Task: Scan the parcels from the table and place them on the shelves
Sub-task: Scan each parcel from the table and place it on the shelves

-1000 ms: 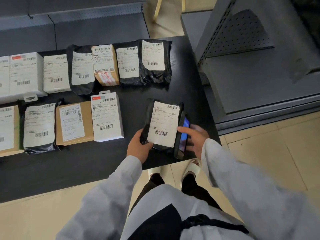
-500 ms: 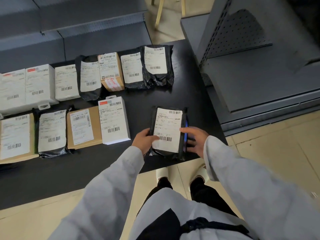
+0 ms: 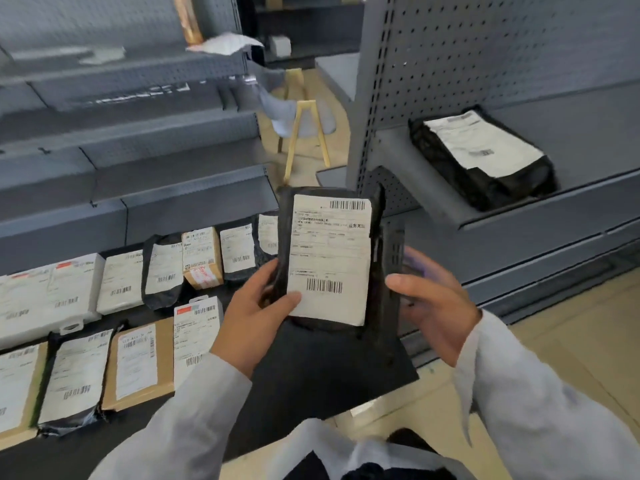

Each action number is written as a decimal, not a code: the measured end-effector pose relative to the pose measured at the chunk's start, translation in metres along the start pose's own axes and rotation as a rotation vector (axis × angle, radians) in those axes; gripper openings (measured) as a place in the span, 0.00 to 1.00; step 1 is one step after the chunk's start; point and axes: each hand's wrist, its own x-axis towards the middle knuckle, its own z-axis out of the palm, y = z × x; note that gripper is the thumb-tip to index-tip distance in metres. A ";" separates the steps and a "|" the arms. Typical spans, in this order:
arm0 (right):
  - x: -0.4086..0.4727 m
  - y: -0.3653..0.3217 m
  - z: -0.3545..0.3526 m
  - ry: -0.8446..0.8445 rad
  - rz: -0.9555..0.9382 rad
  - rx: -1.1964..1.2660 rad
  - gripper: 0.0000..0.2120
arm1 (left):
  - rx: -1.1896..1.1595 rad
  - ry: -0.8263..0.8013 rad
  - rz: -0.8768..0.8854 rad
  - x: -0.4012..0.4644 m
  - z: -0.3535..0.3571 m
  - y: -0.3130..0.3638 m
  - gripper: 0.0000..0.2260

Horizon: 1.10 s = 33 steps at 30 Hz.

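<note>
1. Black plastic mailer, head view: the black parcel stood upright in the air above the near right corner of the worktop, its white label facing the person, a barcode at the top and another near the bottom.
2. The left hand pinched the parcel's lower left edge, thumb lying on the label and the fingers curled behind it.
3. The right hand was wrapped round a dark handheld scanner held edge-on just beside the parcel's right side; its screen was turned out of sight.
4. Judging by that, the scan was either in hand or just finished. To do it well, the scanner's window should have squarely faced one barcode while the left thumb stayed off the bars.
5. The mailer looked soft and crinkled, likely to sag, so a hold low and to one side risked the label bending; a flat label would have read more cleanly.
6. On the grey metal shelf to the right, backed by perforated panel, another black parcel with a white label lay flat, with bare shelf beside it for this one.
7. Along the worktop to the left lay two rows of waiting parcels: glossy black bags, stiff brown cardboard, white boxes, all labels up.
</note>
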 end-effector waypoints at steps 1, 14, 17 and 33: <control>-0.004 -0.012 -0.005 -0.004 -0.043 0.011 0.30 | 0.008 -0.003 0.045 -0.003 0.005 0.014 0.20; -0.010 -0.122 -0.105 -0.072 -0.367 -0.061 0.31 | 0.044 0.025 0.383 -0.001 0.125 0.122 0.22; -0.004 -0.149 -0.151 -0.090 -0.380 -0.047 0.29 | 0.081 0.019 0.420 0.009 0.171 0.148 0.21; 0.080 -0.268 -0.381 -0.079 -0.213 -0.232 0.13 | 0.033 0.062 0.106 0.121 0.421 0.216 0.15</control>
